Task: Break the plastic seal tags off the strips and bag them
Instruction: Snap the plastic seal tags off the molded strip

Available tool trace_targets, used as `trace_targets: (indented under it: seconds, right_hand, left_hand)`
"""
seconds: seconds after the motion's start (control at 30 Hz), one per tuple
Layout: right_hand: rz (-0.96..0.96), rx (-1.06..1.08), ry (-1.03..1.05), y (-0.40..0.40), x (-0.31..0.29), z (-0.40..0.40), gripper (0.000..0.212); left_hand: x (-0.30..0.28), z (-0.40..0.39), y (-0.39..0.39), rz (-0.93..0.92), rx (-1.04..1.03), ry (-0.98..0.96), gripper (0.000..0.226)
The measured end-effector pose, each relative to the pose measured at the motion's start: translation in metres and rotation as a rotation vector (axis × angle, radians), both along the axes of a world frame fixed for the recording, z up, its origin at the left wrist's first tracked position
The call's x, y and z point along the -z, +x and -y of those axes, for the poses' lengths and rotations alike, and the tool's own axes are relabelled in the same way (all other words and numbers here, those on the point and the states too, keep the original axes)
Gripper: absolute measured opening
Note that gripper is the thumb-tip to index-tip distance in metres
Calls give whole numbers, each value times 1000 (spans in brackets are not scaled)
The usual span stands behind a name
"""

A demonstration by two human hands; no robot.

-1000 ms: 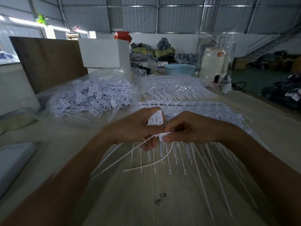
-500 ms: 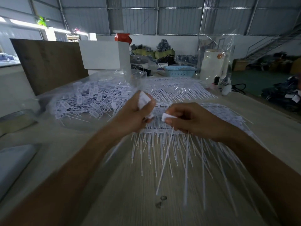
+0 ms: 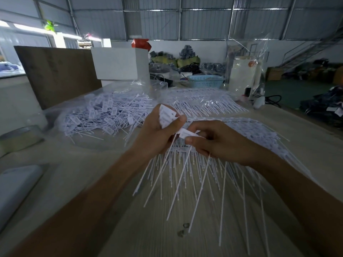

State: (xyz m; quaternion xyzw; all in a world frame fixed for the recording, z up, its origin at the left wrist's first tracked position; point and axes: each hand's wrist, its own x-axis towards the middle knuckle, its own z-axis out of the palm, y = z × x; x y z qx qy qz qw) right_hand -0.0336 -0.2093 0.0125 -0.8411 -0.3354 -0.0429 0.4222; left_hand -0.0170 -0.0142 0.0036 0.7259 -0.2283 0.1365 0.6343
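My left hand point(image 3: 157, 134) grips a small stack of white seal tags point(image 3: 166, 115), their thin tails hanging down below it. My right hand point(image 3: 215, 140) pinches one white tag point(image 3: 187, 134) between thumb and forefinger, close beside the left hand's thumb. Under both hands lies a pile of tag strips point(image 3: 256, 134) with long white tails fanned toward me. To the left, an open clear bag point(image 3: 55, 115) holds a heap of loose tags point(image 3: 107, 115).
More tag strips in clear plastic point(image 3: 207, 102) lie behind my hands. A brown board point(image 3: 55, 75) and a white box point(image 3: 117, 62) stand at the back left, a blue basket point(image 3: 206, 81) further back. Two small dark bits point(image 3: 183, 229) lie on the wooden table point(image 3: 111, 210).
Both hands rose from the table and drew the strip up. The right hand now pinches a single tag beside the left hand's stack, which has tilted upright.
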Motion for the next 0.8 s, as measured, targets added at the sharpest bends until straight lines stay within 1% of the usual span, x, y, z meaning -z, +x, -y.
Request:
trace_targets:
  seconds: [0.07, 0.13, 0.2, 0.3, 0.37, 0.4, 0.43, 0.47, 0.53, 0.57, 0.6, 0.63, 0.67, 0.73, 0.8]
  right_hand:
    - [26, 10, 21, 0, 1, -3, 14]
    - [125, 70, -18, 0, 3, -6, 14]
    - [298, 120, -118, -1, 5, -8, 14]
    - [566, 182, -354, -7, 8, -13, 14]
    - [653, 207, -437, -10, 6, -14, 13]
    - [621, 178, -421, -10, 3, -14, 13]
    - [536, 111, -379, -10, 0, -14, 11]
    - [412, 20, -330, -10, -5, -13, 8]
    - [147, -175, -295, -11, -15, -7, 8]
    - [44, -255, -309, -12, -19, 0, 9]
    - [-32, -304, -330, -13, -22, 8, 12]
    - [-74, -314, -334, -13, -24, 17, 13]
    - [-88, -289, -304, -12, -25, 25, 12]
    - [-65, -182, -173, -9, -23, 32, 17]
    - [-46, -79, -40, -5, -18, 26, 20]
  left_hand:
    - [0, 0, 0, 32, -48, 32, 20]
    - [-1, -2, 0, -2, -55, 50, 16]
    - [-3, -7, 1, -109, -1, 88, 14]
    - [-8, -16, 1, -293, 81, 192, 8]
    - [-12, -21, 1, -372, 166, 197, 6]
    - [-14, -24, 2, -382, 221, 199, 9]
    - [-17, -27, 3, -366, 276, 240, 14]
    - [-19, -31, 2, -338, 330, 328, 18]
    - [-23, -37, 0, -288, 482, 537, 12]
    - [-24, -41, -1, -273, 572, 598, 10]
    - [-24, -46, -2, -270, 637, 606, 10]
    - [-24, -51, -2, -270, 654, 573, 12]
    - [-25, -55, -1, -266, 616, 509, 16]
    - [-25, -58, 3, -224, 440, 315, 26]
    - [-21, -48, 4, -160, 231, 176, 23]
